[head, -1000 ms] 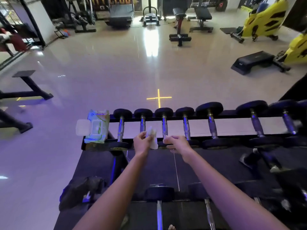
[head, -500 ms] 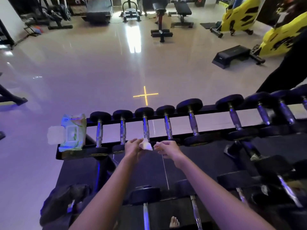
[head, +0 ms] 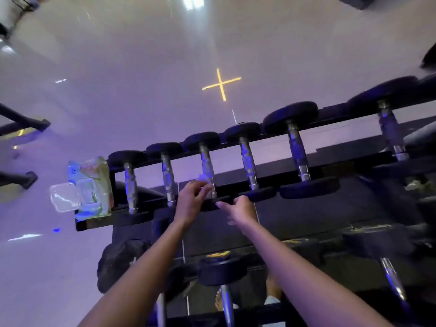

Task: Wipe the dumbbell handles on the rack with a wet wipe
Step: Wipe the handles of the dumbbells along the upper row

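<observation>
While the rack (head: pixel 94 223) runs tilted across the view, its one container, the wipe pack (head: pixel 92 185), lies at the left end of the top tier with its clear lid (head: pixel 64 197) flipped open toward the left; what is inside it you cannot see. Six dumbbells (head: pixel 290 116) show on that tier, their chrome handles running near to far. The lower tier holds more, too blurred to count.

One wet wipe (head: pixel 201 178) is out. Your left grip (head: pixel 191 201) pinches it against the near part of the third handle (head: pixel 207 165) from the left, and only a pale scrap shows above the fingers. Your right grip (head: pixel 240 208) sits just right of it, fingers curled at the near rail. Whether it clasps the rail or the head of a dumbbell, you cannot tell through the blur.

Half a second ago the wipe hung at the near tip of this same handle with more of it showing, and the rack lay nearly level and farther off. The pack has kept its place.
</observation>
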